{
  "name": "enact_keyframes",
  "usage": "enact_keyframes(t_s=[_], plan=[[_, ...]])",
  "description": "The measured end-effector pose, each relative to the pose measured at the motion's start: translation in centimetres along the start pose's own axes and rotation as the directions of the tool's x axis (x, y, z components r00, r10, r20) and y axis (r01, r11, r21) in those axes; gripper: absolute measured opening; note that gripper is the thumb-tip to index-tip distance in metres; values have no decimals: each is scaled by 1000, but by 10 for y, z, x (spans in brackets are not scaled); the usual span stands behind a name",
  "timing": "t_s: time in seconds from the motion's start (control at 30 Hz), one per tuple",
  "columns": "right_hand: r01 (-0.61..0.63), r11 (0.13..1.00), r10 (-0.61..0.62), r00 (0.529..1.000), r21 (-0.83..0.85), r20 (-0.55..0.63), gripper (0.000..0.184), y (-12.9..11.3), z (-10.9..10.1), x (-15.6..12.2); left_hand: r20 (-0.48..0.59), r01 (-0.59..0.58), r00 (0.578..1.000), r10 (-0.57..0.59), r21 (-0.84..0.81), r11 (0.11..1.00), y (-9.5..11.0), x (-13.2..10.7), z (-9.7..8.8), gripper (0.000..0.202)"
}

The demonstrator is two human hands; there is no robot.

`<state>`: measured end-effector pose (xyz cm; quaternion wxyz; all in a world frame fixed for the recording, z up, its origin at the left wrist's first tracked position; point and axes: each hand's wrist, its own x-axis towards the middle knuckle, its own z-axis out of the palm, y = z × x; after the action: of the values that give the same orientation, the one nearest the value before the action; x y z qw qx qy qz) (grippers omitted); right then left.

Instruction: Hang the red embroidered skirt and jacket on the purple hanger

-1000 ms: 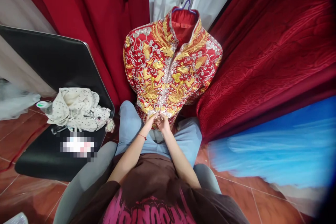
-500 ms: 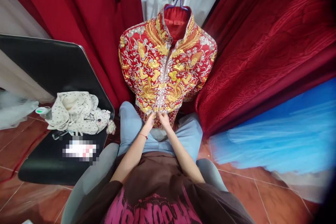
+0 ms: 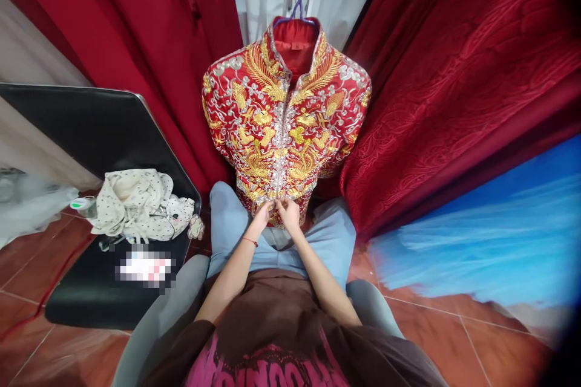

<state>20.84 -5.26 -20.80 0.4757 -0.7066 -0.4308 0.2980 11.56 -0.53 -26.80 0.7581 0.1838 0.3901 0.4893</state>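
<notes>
In front of me a red jacket [image 3: 285, 115], thickly embroidered in gold and silver, hangs from a purple hanger [image 3: 300, 9]. Its front opening runs down the middle, and the lower part reaches between my knees. My left hand [image 3: 262, 216], with a thin red string on the wrist, pinches the jacket's bottom front edge. Close beside it, my right hand [image 3: 289, 214] is closed at the same hem, thumb and fingers together near the centre line. Any small fastener between the fingertips is too small to make out.
To the left stands a black chair [image 3: 86, 299] bearing a spotted white cloth bag [image 3: 136, 202]. Red curtains [image 3: 181, 72] hang behind, and a patterned red fabric [image 3: 454, 91] drapes at the right. Blue tulle [image 3: 476, 236] spreads above the tiled floor [image 3: 436, 326].
The view has shifted slightly, so the chair and jacket sit a little lower. Both hands stay at the hem, the right hand turned somewhat with its fingers more bent.
</notes>
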Motion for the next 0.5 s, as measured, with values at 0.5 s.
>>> enact_keyframes(t_s=[0.5], plan=[[-82, 990, 70, 992, 113, 110, 23, -24, -3, 37, -69, -109, 992, 105, -43, 993, -12, 3, 2, 31]])
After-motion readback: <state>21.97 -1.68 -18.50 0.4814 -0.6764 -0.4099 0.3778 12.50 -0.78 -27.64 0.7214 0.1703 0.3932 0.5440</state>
